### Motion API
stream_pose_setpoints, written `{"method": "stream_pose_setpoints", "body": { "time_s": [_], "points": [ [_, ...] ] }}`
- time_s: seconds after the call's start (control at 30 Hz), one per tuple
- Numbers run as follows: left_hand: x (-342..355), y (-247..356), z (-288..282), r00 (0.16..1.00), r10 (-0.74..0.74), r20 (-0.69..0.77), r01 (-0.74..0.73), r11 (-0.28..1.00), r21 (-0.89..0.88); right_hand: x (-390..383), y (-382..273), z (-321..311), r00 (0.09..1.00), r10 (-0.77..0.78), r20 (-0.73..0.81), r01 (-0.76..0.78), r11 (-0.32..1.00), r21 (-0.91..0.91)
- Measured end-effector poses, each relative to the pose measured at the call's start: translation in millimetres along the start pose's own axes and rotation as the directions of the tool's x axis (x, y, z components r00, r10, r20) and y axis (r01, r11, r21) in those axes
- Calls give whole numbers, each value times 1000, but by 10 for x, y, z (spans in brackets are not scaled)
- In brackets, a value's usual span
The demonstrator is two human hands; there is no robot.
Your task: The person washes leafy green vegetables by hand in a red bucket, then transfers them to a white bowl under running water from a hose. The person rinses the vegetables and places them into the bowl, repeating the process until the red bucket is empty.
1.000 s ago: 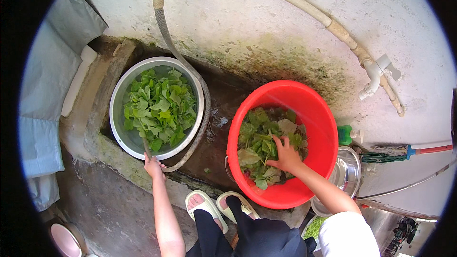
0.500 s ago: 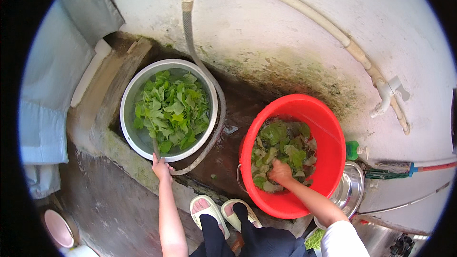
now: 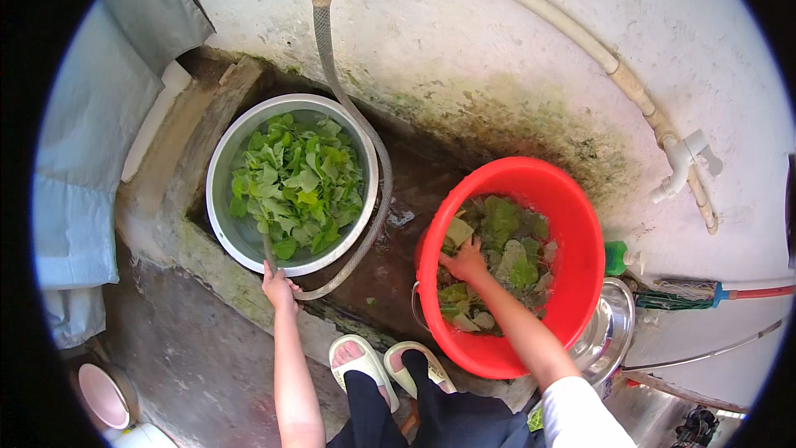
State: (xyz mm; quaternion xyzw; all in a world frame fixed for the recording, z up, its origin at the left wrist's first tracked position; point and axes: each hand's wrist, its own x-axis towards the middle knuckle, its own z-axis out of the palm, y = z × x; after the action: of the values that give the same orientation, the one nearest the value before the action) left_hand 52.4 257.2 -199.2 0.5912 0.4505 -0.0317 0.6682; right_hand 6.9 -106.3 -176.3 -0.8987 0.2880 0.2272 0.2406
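The person's left hand [image 3: 280, 286] is at the lower rim of a round silver metal basin [image 3: 211, 184], its grip grasping a braided grey hose [image 3: 384, 199] near the end, which reaches over the rim toward the greens inside. That hose hangs from a beige plastic pipe [image 3: 531, 0] on the stained white wall [image 3: 464, 58], runs down beside the right side of the basin and curves below it to the fingers. Inside the basin lies a heap of bright green leafy vegetables [image 3: 298, 178]. The right hand [image 3: 466, 264] is down inside a deep red plastic bucket [image 3: 578, 241], to the right of the basin and apart from it, among wet, broad green leaves [image 3: 518, 261]; its fingers are spread over them toward the left side, and whether its grip is grasping any or is released I cannot tell. Bucket and basin both stand in a low, dark, wet concrete trough. Right of the bucket are a green bottle with a pale top [image 3: 614, 258], a shiny stainless-steel bowl [image 3: 615, 323] partly hidden behind the rim, and a mop with a red handle [image 3: 750, 292]. A white plastic tap [image 3: 681, 159] juts from the wall above them. The person's feet, in cream slippers [image 3: 362, 365], are just below the trough.
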Motion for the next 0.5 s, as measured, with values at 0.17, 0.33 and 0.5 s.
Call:
{"method": "stream_pose_setpoints", "body": {
  "time_s": [0.17,0.33,0.5],
  "points": [
    [-13,37,-45,1000,-4,8,4,1000,9,126,-197,81,949,-51,310,105,981,-163],
    [-18,66,-68,1000,-20,22,20,1000,2,-129,-237,-246,953,-81,293,23,980,196],
    [-18,23,-23,1000,24,16,-23,999,-33,-612,-23,-1036,972,-192,135,188,981,46]
  ]
}}
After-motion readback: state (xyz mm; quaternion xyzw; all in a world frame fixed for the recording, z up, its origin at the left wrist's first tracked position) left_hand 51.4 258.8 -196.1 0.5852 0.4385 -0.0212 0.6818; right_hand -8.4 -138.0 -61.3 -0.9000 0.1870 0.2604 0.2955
